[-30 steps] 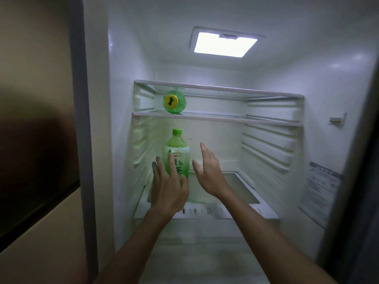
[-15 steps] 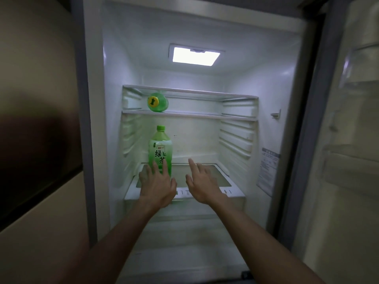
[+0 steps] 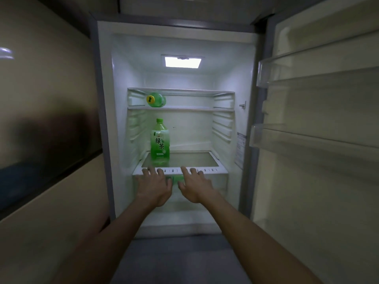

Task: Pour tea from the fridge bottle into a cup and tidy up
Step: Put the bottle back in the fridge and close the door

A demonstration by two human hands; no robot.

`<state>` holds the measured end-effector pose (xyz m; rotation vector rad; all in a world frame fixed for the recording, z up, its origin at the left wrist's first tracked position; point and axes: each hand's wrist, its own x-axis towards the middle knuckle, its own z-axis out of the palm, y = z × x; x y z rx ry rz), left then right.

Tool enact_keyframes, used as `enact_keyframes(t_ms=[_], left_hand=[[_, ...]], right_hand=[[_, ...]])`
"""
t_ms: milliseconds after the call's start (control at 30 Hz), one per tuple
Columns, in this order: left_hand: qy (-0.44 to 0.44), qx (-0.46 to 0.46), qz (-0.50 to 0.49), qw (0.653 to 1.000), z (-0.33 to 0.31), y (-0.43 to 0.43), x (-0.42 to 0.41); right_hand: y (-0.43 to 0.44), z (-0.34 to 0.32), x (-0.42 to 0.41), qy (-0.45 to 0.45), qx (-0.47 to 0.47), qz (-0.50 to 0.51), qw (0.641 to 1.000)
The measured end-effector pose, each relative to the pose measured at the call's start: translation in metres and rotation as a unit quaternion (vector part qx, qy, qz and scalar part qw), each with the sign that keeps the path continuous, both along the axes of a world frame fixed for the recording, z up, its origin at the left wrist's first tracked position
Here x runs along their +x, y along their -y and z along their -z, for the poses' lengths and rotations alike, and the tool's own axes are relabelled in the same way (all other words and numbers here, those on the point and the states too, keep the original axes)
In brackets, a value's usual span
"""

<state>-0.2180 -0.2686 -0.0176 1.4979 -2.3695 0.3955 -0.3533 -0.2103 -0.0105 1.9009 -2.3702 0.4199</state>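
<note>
A green tea bottle point(image 3: 160, 140) with a green cap stands upright at the left of the fridge's lower glass shelf point(image 3: 196, 160). My left hand point(image 3: 154, 186) and my right hand point(image 3: 194, 186) are both stretched out in front of that shelf's front edge, fingers spread and straight, holding nothing. Neither hand touches the bottle, which stands behind and above them. No cup is in view.
A second green bottle point(image 3: 156, 99) with a yellow cap lies on its side on the upper shelf. The fridge door point(image 3: 320, 124) stands open at the right with two door bins. A beige cabinet wall point(image 3: 47, 140) is at the left.
Both hands have drawn back from the standing bottle to the front of the shelf. The view has pulled away, and the open door now shows at the right.
</note>
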Motion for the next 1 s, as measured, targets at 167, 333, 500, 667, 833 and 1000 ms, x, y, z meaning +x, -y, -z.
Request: enact_keyframes(t_ms=[167, 333, 500, 667, 833, 1000], left_hand=[[-0.004, -0.001, -0.005, 1.0, 0.001, -0.036, 0.031], [-0.009, 0.01, -0.01, 1.0, 0.001, -0.068, 0.063], [-0.006, 0.004, -0.004, 1.0, 0.003, -0.11, 0.083], [0.004, 0.018, 0.018, 1.0, 0.02, -0.162, 0.108], [0.029, 0.017, 0.022, 0.999, 0.044, -0.212, 0.135], [0.02, 0.022, 0.033, 0.999, 0.049, -0.242, 0.15]], right_hand=[[-0.041, -0.001, 0.02, -0.005, 0.003, -0.009, 1.0], [-0.08, -0.005, 0.041, -0.025, 0.001, -0.009, 1.0], [-0.123, -0.008, 0.065, -0.038, -0.009, -0.004, 0.999], [-0.171, 0.004, 0.091, -0.035, -0.011, 0.014, 0.999], [-0.229, 0.028, 0.119, -0.028, 0.007, 0.027, 0.999], [-0.271, 0.031, 0.127, -0.029, 0.016, 0.037, 0.999]])
